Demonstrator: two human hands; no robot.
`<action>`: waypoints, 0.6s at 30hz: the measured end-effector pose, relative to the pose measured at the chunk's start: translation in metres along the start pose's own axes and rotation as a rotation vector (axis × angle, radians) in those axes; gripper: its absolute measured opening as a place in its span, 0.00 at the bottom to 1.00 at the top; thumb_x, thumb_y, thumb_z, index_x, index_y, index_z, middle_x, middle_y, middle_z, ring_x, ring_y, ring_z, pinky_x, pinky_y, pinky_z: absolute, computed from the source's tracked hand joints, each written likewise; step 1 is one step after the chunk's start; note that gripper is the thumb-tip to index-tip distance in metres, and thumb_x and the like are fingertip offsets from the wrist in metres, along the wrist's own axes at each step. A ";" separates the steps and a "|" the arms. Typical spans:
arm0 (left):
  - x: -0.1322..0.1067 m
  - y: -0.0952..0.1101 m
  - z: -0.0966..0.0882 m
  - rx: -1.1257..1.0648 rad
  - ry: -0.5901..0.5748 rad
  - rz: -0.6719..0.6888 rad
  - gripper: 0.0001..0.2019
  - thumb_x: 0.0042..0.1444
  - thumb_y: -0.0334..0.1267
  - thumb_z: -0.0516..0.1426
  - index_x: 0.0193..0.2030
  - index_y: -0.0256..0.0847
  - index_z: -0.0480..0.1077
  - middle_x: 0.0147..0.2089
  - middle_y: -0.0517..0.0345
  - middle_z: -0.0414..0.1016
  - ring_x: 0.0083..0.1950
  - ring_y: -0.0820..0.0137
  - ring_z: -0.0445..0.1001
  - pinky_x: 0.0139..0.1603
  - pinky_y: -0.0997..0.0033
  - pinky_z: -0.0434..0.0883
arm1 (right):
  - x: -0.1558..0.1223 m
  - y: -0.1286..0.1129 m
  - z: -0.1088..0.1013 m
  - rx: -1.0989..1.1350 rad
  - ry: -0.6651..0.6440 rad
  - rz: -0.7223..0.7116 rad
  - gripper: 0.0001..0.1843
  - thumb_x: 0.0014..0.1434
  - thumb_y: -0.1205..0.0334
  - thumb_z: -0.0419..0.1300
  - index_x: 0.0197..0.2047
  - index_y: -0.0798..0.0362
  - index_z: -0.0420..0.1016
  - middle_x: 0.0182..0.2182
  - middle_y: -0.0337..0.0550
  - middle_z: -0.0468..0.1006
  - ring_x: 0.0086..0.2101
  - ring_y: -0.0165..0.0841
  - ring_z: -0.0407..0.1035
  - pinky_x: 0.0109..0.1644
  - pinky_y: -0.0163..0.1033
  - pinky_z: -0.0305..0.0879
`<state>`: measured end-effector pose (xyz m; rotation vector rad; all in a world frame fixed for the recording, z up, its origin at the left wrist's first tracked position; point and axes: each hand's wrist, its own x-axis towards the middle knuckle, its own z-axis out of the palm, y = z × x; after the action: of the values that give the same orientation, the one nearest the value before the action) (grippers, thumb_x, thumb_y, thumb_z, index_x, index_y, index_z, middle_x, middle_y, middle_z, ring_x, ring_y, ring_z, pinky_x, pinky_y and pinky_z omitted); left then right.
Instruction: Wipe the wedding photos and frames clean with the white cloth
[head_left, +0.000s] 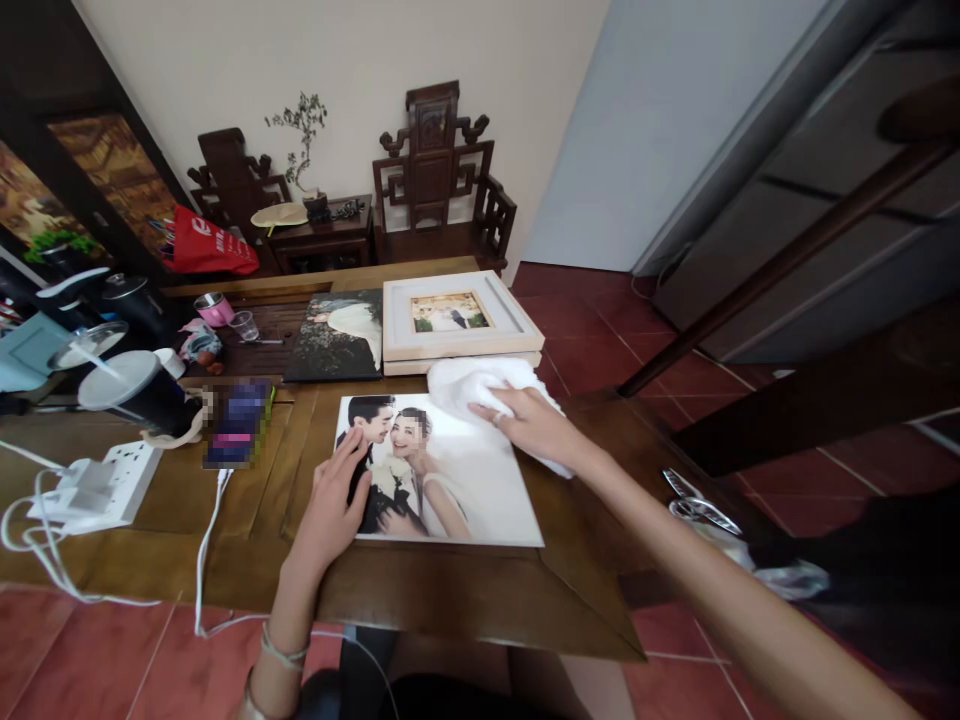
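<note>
A wedding photo panel (491,505) of a couple lies face up on the wooden table (450,600). My left hand (335,500) rests flat on its left side, fingers stretched out over the dark suit. At the panel's upper right corner, my right hand (529,422) grips a bunched white cloth (456,388), with my fingers pressed into its folds. Part of the cloth lies over the panel's edge and hangs toward the right. Behind it, the cloth also meets the front of a white framed photo (390,330).
Left of the frame lies a dark photo panel (300,350). A lidded cup with a straw (161,400), a phone (238,425) on a white cable and a power strip (127,485) occupy the left side. Carved chairs (433,170) stand behind; scissors (701,503) lie at right.
</note>
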<state>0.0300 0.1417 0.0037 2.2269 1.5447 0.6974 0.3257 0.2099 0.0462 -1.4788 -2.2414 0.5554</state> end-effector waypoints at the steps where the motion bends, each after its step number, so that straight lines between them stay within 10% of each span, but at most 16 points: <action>1: 0.000 0.000 0.000 0.000 0.000 -0.002 0.21 0.66 0.38 0.46 0.66 0.45 0.55 0.71 0.48 0.53 0.72 0.62 0.49 0.66 0.52 0.54 | -0.007 -0.003 0.004 -0.003 -0.004 -0.011 0.13 0.61 0.62 0.48 0.37 0.51 0.73 0.40 0.47 0.79 0.50 0.50 0.70 0.56 0.58 0.61; 11: 0.001 0.001 0.001 0.021 0.009 0.015 0.22 0.66 0.37 0.46 0.67 0.45 0.54 0.71 0.48 0.54 0.72 0.62 0.50 0.66 0.51 0.55 | -0.150 -0.059 0.021 -0.069 -0.181 -0.376 0.17 0.35 0.75 0.50 0.30 0.51 0.71 0.61 0.51 0.66 0.63 0.49 0.52 0.66 0.66 0.43; 18: 0.000 0.001 0.000 0.043 0.002 0.022 0.22 0.67 0.38 0.46 0.67 0.45 0.54 0.71 0.47 0.53 0.72 0.62 0.50 0.65 0.50 0.55 | -0.111 -0.047 0.012 -0.012 -0.078 -0.318 0.13 0.51 0.72 0.50 0.35 0.52 0.74 0.45 0.52 0.80 0.55 0.45 0.66 0.64 0.57 0.54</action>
<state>0.0306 0.1418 0.0044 2.2784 1.5528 0.6786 0.3231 0.0883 0.0488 -1.0895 -2.4770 0.5058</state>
